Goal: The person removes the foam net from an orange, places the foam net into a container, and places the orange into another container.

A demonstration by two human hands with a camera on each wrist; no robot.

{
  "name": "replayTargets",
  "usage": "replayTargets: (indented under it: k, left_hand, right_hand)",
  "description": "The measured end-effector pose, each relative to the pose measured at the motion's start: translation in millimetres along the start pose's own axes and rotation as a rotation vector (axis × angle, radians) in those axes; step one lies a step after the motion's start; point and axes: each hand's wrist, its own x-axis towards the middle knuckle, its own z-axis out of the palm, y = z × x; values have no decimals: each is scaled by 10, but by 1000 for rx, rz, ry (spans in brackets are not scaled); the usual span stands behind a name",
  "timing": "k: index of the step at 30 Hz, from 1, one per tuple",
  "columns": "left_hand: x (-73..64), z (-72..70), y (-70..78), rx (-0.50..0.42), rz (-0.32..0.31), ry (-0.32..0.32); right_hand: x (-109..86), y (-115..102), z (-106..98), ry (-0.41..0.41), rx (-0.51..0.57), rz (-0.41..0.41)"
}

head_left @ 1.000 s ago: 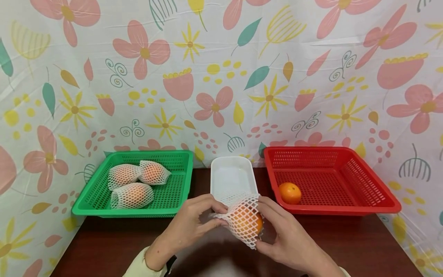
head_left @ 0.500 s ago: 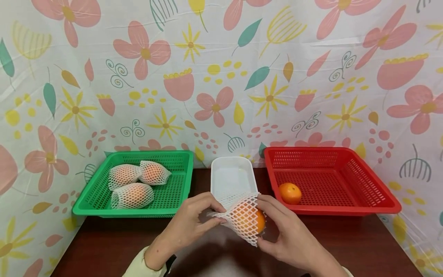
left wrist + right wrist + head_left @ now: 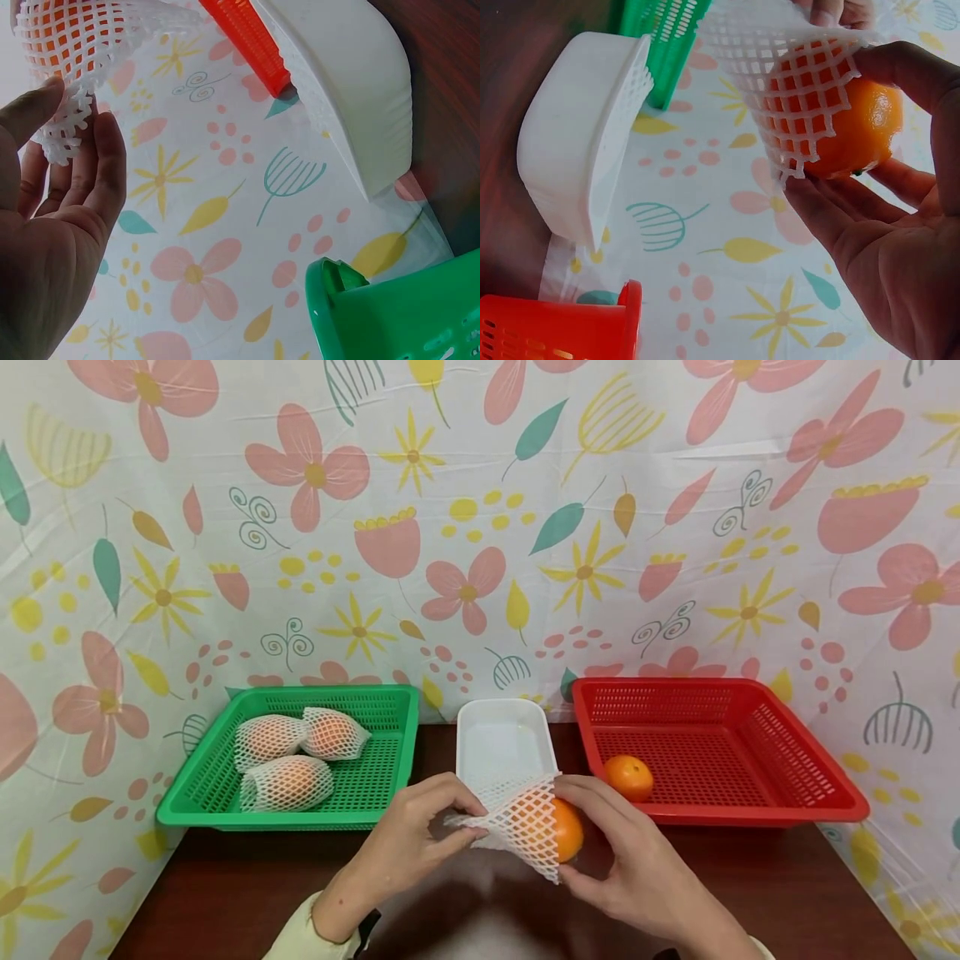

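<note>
A white foam fruit net (image 3: 521,817) covers the left part of an orange (image 3: 569,832) above the front of the table. My left hand (image 3: 415,837) pinches the gathered left end of the net between thumb and fingers, seen also as net mesh (image 3: 75,45) in the left wrist view. Around the net's wide rim curl the fingers and thumb of my right hand (image 3: 637,864). In the right wrist view, the bare side of the orange (image 3: 870,124) sticks out of the mesh toward that palm, with thumb and fingertips at the net's edge.
A green basket (image 3: 288,820) at left holds three net-covered fruits (image 3: 288,783). Behind the hands stands a white tray (image 3: 504,739), its front hidden by the net. At right, a red basket (image 3: 750,814) holds a bare orange (image 3: 628,778). A floral cloth (image 3: 480,527) hangs behind.
The orange shows more of its bare side at the net's right rim than before. My right hand has shifted slightly right, while my left hand stays almost still on the gathered end.
</note>
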Motion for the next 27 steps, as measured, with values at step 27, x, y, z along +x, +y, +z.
replayTargets:
  k: [27]
  left_hand:
    - [-10, 9, -41, 15, -53, -16]
  right_hand:
    - [9, -5, -144, 29, 0, 50]
